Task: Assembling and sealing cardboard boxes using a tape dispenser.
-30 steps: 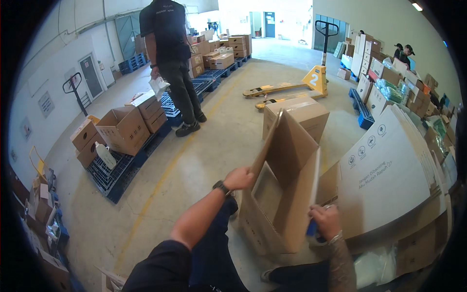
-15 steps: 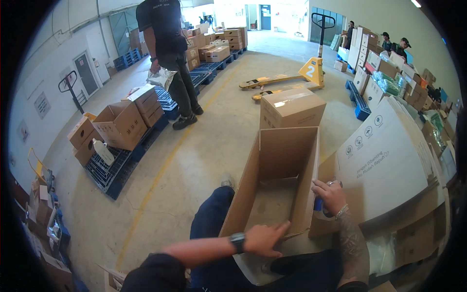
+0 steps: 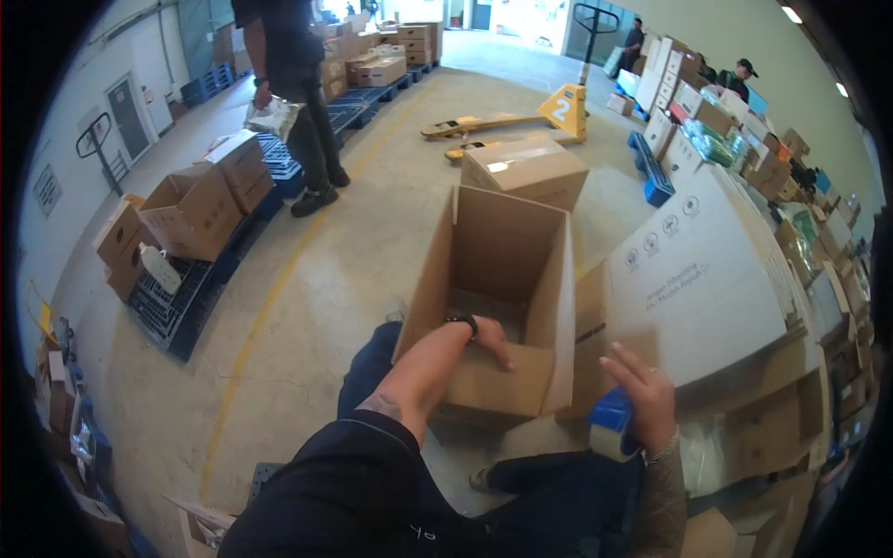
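A tall open cardboard box (image 3: 561,307) stands between my legs, its inside facing up. My left hand (image 3: 491,341) reaches over its near side and grips the top edge of the brown near flap (image 3: 493,386); some of its fingers are hidden. Just right of the box, my right hand (image 3: 648,400) holds a blue tape dispenser (image 3: 611,415) against the palm, with its upper fingers stretched out. A closed, taped carton (image 3: 526,170) sits right behind the open box.
Flattened white cartons (image 3: 698,279) lean at my right. A yellow pallet jack (image 3: 563,113) stands ahead. At left, a blue pallet (image 3: 181,312) carries boxes and a white jug (image 3: 160,270). A person (image 3: 302,112) stands beside it, holding a silver package (image 3: 274,118). Others are at far right.
My left hand has moved from the box's near right corner into its opening, and the near flap now stands up. My right hand has come off the box's right edge with the tape dispenser.
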Motion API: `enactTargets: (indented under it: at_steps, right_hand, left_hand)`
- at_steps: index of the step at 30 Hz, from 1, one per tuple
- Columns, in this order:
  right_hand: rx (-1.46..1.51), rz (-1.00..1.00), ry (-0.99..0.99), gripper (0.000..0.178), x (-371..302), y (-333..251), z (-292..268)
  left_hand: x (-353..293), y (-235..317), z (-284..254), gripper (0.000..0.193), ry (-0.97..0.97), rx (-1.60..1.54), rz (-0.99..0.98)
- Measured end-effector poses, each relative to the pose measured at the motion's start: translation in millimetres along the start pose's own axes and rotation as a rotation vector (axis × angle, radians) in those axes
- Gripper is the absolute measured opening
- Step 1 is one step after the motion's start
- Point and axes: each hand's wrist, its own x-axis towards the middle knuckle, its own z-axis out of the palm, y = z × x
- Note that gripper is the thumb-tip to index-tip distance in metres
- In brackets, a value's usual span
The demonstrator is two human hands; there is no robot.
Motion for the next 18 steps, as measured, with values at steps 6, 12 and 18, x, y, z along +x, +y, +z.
enactTargets:
  at_steps: [6,12,18]
  right_hand:
    - [0.226,-0.062,-0.113,0.059,-11.8,-57.6,12.2]
    - [0.313,0.007,-0.436,0.085,-25.6,-103.6,98.6]
    - [0.192,0.17,-0.789,0.093,-34.4,-120.6,191.2]
  left_hand:
    - [3.7,-9.0,36.2,0.092,0.47,0.078,-0.136]
    - [-13.6,-20.6,87.7,0.098,0.378,0.021,-0.132]
    - [26.9,-48.0,97.1,0.097,0.155,-0.057,-0.061]
